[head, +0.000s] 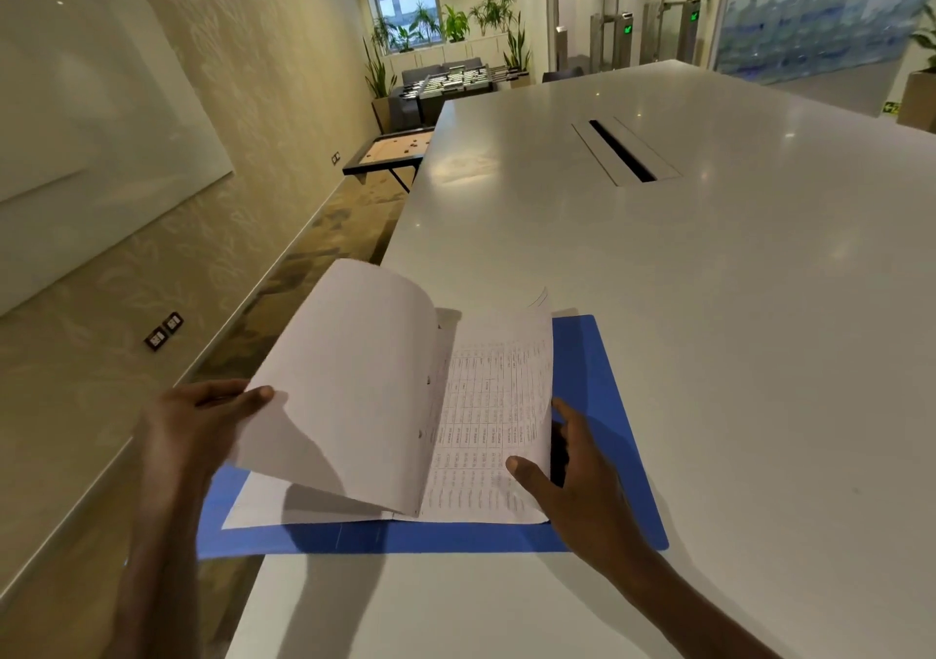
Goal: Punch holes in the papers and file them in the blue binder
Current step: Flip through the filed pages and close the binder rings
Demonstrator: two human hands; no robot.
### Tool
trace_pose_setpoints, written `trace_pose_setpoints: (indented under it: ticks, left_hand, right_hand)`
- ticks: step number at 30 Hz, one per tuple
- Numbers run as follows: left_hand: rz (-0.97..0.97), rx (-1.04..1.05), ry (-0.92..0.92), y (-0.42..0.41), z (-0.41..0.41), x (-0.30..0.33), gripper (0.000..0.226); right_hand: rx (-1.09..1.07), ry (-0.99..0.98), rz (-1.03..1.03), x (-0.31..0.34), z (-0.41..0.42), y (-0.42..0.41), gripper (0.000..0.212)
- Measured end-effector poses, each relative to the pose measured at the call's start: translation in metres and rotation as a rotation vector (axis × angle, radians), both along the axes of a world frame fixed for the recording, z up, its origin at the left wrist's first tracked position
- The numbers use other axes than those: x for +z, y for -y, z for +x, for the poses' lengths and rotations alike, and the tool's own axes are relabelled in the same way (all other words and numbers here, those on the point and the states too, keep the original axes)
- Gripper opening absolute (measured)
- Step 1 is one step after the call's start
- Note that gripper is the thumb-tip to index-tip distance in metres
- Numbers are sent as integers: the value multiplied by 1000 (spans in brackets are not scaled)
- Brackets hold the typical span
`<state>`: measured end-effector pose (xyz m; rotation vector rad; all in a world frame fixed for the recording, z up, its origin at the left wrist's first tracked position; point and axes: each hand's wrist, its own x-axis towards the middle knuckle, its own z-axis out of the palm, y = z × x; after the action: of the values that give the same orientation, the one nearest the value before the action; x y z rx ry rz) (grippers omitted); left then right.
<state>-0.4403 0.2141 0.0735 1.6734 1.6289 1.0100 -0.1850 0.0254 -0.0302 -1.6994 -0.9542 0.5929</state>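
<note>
The blue binder [602,395] lies open at the near left corner of the white table [709,304], its left half hanging past the table's edge. A stack of white papers sits in it. My left hand [202,420] pinches the left edge of a lifted, curved bundle of sheets [349,380], blank side up, with punched holes showing near the spine. My right hand [572,476] holds the right-hand printed pages [491,415], thumb on top and fingers under their raised edge. No hole punch is in view.
A long cable slot [620,152] is set into the middle of the table. Left of the table is carpeted floor and a wall with a whiteboard [91,116]. A low game table [392,149], a foosball table and plants stand at the far end.
</note>
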Motion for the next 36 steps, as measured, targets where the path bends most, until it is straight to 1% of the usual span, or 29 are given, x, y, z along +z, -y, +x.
trace_pose_setpoints:
  ticks: [3,5,10,13,14,15,17,20,22,24,26,28,31,33,36]
  left_hand:
    - [-19,69,-79,-12,-11,-16,34]
    - [-21,104,-167,-16,-14,-23,35]
    - [-161,215,-289,-31,-23,-41,29]
    - [-174,270,-367,-50,-35,-69,40]
    - [-168,261,-378,-52,-33,-73,43]
    - [-144,245,-346,-45,-25,-67,44]
    - [-127,186,-247,-30,-8,-50,40]
    - [-40,73,-197,-17,15,-38,33]
    - [8,13,-120,-1,34,-30,31]
    - [63,-103,-92,17,56,-24,26]
    - [75,-254,-70,40,82,-19,17]
    - [-1,-420,-27,61,109,-21,15]
    - [-153,-604,-29,83,141,-34,26]
    - [-229,-659,-32,92,156,-42,30]
    - [-260,-668,-29,99,167,-51,24]
  right_hand:
    - [7,1,6,-1,0,0,70]
    - [8,3,12,0,0,0,69]
    - [13,6,24,2,-1,0,64]
    - [1,25,15,1,-1,0,67]
    - [-2,25,14,1,-1,0,68]
    - [-2,25,15,0,-1,0,68]
    - [0,30,18,-2,-1,-1,69]
    - [6,32,25,-3,-1,-1,69]
    - [11,18,36,-2,-1,-1,67]
    - [19,-2,55,0,-1,0,64]
    - [29,-23,57,0,-1,0,65]
    - [31,-47,51,0,-1,0,67]
    - [25,-37,28,3,0,1,74]
    - [18,10,12,4,0,2,79]
    - [18,50,14,1,-1,0,77]
